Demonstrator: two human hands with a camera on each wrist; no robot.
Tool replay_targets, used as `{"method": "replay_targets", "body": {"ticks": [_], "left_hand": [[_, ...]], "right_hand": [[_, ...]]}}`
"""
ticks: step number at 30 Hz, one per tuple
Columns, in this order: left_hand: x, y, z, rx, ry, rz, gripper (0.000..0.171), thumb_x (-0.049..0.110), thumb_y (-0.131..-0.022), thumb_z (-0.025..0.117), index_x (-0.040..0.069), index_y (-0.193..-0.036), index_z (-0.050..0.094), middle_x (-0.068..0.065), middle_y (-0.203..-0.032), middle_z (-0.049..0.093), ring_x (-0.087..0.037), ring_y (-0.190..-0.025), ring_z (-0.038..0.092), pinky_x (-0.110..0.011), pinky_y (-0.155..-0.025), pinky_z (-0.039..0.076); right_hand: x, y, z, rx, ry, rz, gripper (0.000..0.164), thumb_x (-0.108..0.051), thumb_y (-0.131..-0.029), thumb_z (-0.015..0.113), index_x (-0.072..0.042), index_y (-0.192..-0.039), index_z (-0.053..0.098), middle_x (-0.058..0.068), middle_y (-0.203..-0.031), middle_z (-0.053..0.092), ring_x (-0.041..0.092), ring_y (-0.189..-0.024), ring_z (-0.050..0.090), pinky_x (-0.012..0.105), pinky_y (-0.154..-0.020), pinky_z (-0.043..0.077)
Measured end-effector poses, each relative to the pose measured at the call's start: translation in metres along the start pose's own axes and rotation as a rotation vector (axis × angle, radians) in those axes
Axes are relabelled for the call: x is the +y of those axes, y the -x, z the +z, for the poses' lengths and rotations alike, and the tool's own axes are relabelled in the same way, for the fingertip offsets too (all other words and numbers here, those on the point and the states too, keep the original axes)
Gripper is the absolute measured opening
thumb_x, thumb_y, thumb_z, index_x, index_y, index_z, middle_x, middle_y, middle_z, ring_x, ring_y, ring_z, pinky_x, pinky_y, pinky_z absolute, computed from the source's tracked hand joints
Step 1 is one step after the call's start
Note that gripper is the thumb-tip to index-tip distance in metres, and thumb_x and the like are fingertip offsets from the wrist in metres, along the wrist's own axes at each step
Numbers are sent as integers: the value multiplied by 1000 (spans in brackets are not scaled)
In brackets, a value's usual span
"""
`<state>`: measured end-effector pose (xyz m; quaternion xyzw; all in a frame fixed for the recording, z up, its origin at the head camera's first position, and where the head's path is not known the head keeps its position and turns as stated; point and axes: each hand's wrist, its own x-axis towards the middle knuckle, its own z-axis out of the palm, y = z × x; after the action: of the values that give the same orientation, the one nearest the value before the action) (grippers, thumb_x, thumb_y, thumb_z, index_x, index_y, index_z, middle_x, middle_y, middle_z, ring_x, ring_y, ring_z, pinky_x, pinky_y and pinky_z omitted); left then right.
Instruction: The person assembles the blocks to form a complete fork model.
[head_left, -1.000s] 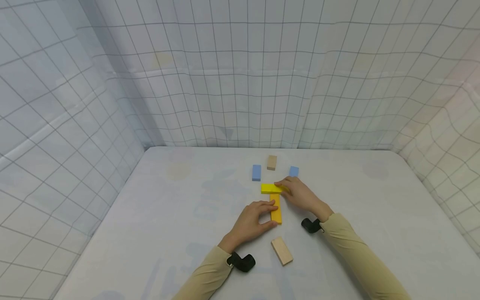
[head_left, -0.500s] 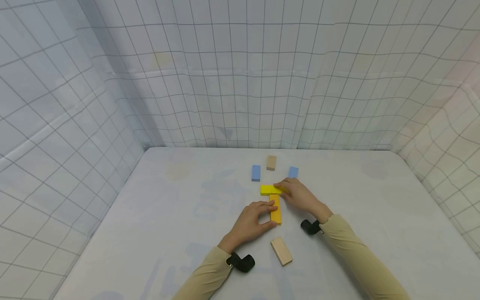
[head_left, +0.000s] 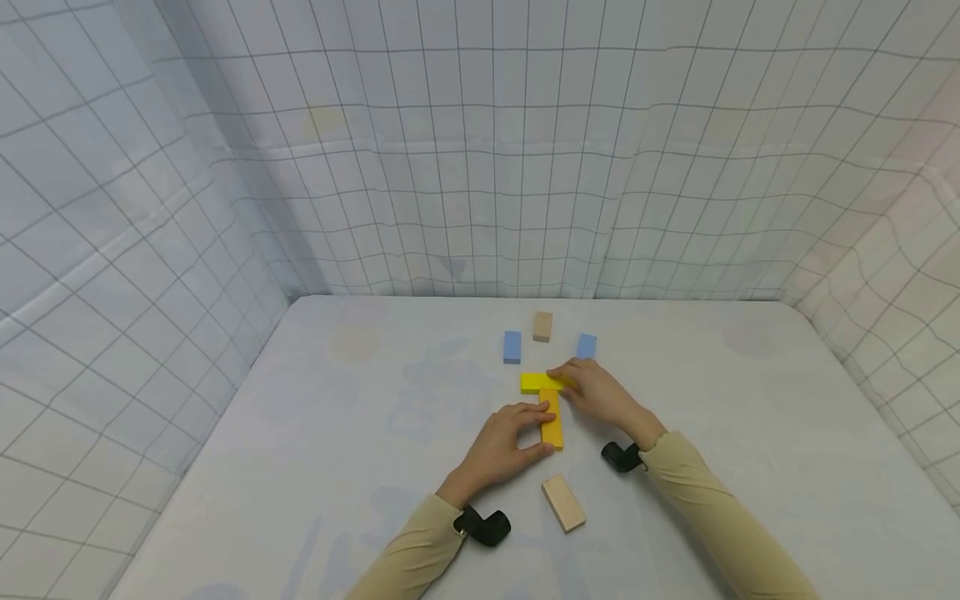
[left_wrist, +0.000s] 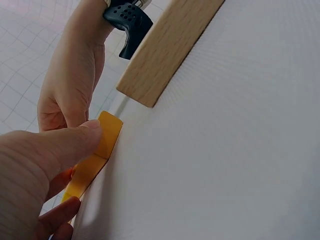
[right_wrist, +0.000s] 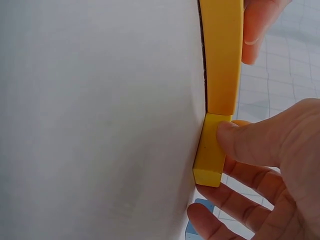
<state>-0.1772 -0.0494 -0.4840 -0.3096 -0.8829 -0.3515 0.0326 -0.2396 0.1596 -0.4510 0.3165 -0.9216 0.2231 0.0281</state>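
An orange block (head_left: pixel 551 431) lies lengthwise in front of the person in the head view. The left hand (head_left: pixel 500 443) grips it, thumb at the near end and fingertips over its top. Across its far end lies a yellow block (head_left: pixel 533 382), and together they form a T. The right hand (head_left: pixel 602 395) pinches the yellow block at its right part, hiding that end. In the right wrist view the end of the orange block (right_wrist: pixel 222 65) touches the side of the yellow block (right_wrist: pixel 210 150), beneath the thumb.
Beyond the hands lie two blue blocks (head_left: pixel 512 347) and a small wooden block (head_left: pixel 543 327); the right-hand blue block (head_left: pixel 587 345) is partly covered by the right hand. Another wooden block (head_left: pixel 563 502) lies between the forearms. Gridded white curtains (head_left: pixel 480 167) surround the white table (head_left: pixel 337 417).
The right hand has drawn the yellow block slightly towards the person, against the orange block's far end. The left hand and orange block have hardly moved.
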Motion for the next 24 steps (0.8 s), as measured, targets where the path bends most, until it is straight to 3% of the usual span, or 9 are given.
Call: {"method": "replay_targets", "body": {"ticks": [6,12,24], "left_hand": [[1,0,0,-3,12,-9,41,33,-90,67,14,-127,62,4,-136,51,-18,-123,46,-43,-99,35],[5,-1,0,37,19,-2,33,31,-94,61,13,-121,66,1,-131,56,-19,-119,50,-42,-96,38],[3,-10,-2,43,-52,-29,27,33,-89,67,17,-111,70,3,-119,61,-17,-108,54,-36,-89,43]], "right_hand": [[0,1,1,6,-3,2,31,-4,-90,63,-1,-121,62,12,-117,60,32,-108,53,47,-93,42],[1,1,2,2,1,14,31,-4,-90,63,-2,-121,62,11,-117,60,31,-107,53,47,-92,42],[-1,1,1,-3,0,21,32,-4,-90,63,-2,-122,62,11,-117,60,31,-107,54,48,-92,42]]}}
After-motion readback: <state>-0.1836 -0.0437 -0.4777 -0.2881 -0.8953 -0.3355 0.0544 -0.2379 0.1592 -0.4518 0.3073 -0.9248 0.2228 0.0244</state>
